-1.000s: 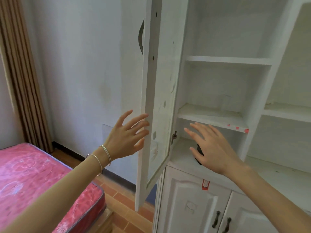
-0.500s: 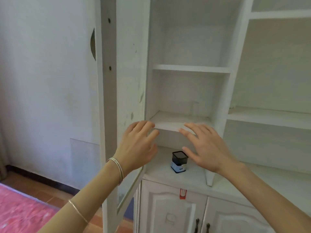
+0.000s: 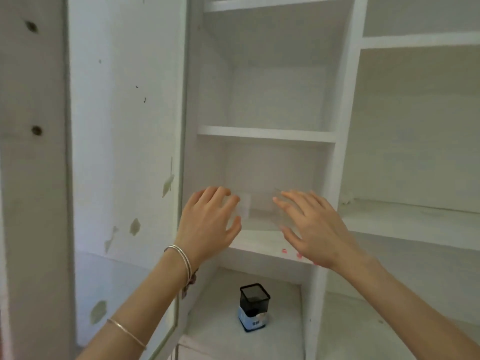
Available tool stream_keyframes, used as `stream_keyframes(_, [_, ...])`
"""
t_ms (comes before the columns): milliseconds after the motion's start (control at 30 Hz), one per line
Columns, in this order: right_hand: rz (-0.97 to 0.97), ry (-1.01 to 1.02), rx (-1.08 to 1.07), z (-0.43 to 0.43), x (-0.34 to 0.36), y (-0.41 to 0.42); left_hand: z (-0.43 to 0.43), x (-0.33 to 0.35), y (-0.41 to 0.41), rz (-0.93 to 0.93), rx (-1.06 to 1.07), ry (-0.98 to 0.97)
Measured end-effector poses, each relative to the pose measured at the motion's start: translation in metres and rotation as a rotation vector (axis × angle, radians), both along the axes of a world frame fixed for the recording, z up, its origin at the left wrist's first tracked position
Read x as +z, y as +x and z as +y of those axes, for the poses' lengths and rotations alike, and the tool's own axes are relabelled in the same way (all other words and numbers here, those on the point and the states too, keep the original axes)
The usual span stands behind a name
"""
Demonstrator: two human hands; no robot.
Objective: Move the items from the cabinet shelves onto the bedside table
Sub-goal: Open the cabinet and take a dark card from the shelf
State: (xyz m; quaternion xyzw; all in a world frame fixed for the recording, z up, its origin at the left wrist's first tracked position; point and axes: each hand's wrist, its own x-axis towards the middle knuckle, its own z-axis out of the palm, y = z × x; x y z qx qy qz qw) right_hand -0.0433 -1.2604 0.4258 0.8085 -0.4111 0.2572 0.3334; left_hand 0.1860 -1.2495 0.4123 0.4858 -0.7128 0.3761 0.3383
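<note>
White painted wood fills the head view: the cabinet (image 3: 342, 152) stands with its door (image 3: 124, 152) swung open on my left, the door's inner face chipped and spotted. My left hand (image 3: 210, 224) and my right hand (image 3: 311, 227) are both raised in front of the middle shelf (image 3: 259, 244), palms turned toward each other, holding nothing. The left hand's fingers are loosely bent, the right hand's straight and spread wide. Between them, on that shelf, sits a clear box (image 3: 259, 209), so faint against the white back wall that I can only make out its edges. My left fingertips lie at its left side, but I cannot tell whether they touch it. Pink marks (image 3: 284, 251) dot the shelf's front edge. On the level below, well apart from both hands, a small container (image 3: 254, 307) with a dark see-through top and a pale blue base stands upright. Thin bangles (image 3: 181, 261) circle my left wrist, and a single bangle (image 3: 127, 333) sits further down the forearm
</note>
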Motion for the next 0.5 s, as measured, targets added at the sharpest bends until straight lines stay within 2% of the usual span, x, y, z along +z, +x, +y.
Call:
stream_keyframes(333, [-0.013, -0.217, 0.074, -0.078, 0.071, -0.004, -0.083, 0.066, -0.017, 0.009, 0.015, -0.201])
stream_keyframes(500, [-0.079, -0.276, 0.08, -0.104, 0.101, 0.001, -0.117, 0.091, -0.012, 0.023, -0.007, -0.234])
